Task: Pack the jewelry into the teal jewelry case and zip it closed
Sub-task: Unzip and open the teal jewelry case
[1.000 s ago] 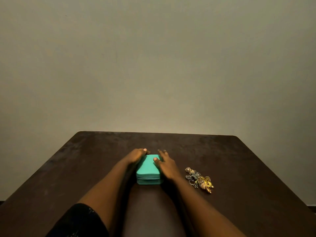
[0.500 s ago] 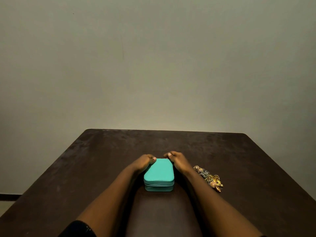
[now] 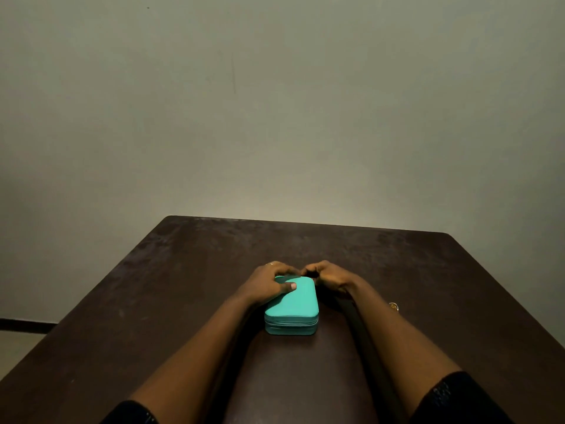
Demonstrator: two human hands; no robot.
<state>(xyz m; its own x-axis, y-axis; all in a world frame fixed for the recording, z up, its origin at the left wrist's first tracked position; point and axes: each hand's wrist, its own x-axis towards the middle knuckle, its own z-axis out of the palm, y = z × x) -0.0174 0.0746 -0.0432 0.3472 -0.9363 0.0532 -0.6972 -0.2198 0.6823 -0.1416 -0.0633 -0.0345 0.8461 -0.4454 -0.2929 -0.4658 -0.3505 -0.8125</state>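
The teal jewelry case [image 3: 292, 304] lies flat near the middle of the dark brown table [image 3: 171, 289], long axis running away from the camera, lid down and the zipper line along its near end looking shut — so whatever is inside can't be seen. The left hand [image 3: 269, 284] rests on the case's far-left part, thumb laid across the lid w/ the nail showing, fingers curled round the far left corner; a thin ring [image 3: 269, 264] sits on one finger. The right hand [image 3: 328, 276] is at the far right corner, fingers bent in toward the case's back edge, touching or just beside it — can't tell if it pinches a zipper pull, since the fingertips hide that spot. The two hands nearly meet behind the case, fingertips close together. Both forearms run down to the bottom of the frame, dark sleeves [image 3: 458, 399] at the elbows. Of the jewelry, only a small gold bit [image 3: 393, 306] peeks out just past the right forearm, on the table to the right of the case, apart from it; the rest is hidden by the arm. Behind the table, a plain pale wall [image 3: 275, 102].
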